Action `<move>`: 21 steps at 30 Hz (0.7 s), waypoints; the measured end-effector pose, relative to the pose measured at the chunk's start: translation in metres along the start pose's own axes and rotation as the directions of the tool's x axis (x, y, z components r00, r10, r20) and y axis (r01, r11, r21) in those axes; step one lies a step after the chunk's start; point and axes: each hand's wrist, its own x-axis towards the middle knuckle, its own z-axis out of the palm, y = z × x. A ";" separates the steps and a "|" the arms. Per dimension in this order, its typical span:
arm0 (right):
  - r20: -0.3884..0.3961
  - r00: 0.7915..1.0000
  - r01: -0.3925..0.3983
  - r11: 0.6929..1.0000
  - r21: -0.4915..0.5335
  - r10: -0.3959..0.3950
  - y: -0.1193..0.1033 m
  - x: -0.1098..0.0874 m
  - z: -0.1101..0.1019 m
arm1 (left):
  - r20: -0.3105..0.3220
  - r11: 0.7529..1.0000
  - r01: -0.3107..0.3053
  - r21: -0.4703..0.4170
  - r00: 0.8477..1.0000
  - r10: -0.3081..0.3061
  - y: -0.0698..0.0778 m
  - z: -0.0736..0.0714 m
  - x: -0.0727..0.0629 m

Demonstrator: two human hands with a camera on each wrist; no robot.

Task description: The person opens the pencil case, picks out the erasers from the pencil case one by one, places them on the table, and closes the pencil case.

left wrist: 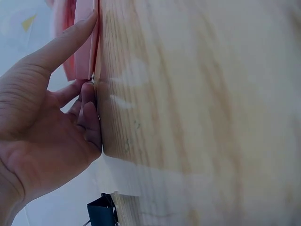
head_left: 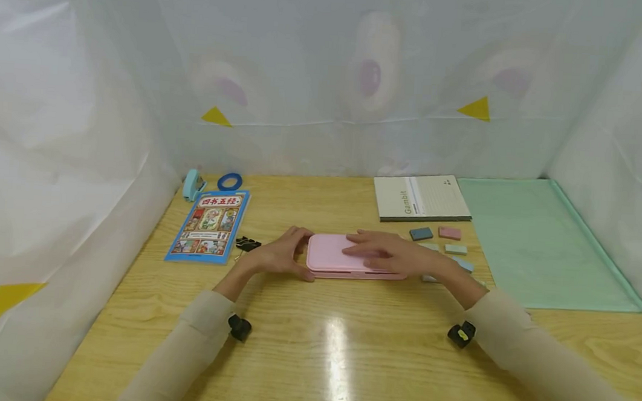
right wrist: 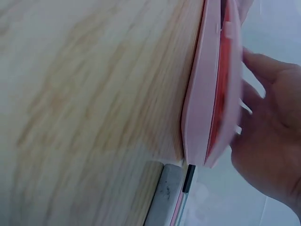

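Observation:
A pink pencil case (head_left: pixel 326 254) lies lengthwise on the wooden table in the middle of the head view. My left hand (head_left: pixel 281 254) holds its left end, with the thumb along the front side and the other fingers around the end and back. On top of the lid rests my right hand (head_left: pixel 400 253), its fingers extended and pointing left. The right wrist view shows a narrow gap between the lid (right wrist: pixel 230 103) and the base (right wrist: pixel 202 113), with a reddish interior inside. Black binder clips (head_left: pixel 248 244) lie just left of my left hand.
Several small erasers (head_left: pixel 450 233) are scattered at the right, some partly hidden by my right forearm. Behind them is a Gambit notebook (head_left: pixel 424 197), beside a green translucent mat (head_left: pixel 558 249). At the left are a blue-edged book (head_left: pixel 208 225), a light-blue stapler (head_left: pixel 192 184) and a blue tape roll (head_left: pixel 230 182).

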 end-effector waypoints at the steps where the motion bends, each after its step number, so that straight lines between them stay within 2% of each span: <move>1: 0.012 1.000 0.018 1.000 -0.020 -0.018 0.001 0.001 0.001 | 0.003 1.000 0.001 0.008 1.000 -0.001 0.000 0.000 0.001; 3: 0.038 0.999 0.031 0.999 -0.038 -0.029 0.002 0.001 0.002 | 0.007 1.000 0.006 0.021 1.000 -0.006 -0.001 0.000 0.001; 10: 0.082 0.996 -0.022 1.000 0.009 0.021 0.002 -0.002 0.000 | 0.010 1.000 0.000 0.020 1.000 0.000 0.001 -0.002 0.002; 21: 0.063 0.998 -0.006 1.000 0.015 0.005 0.005 0.000 0.003 | 0.002 1.000 0.001 0.030 1.000 -0.001 0.000 0.000 0.003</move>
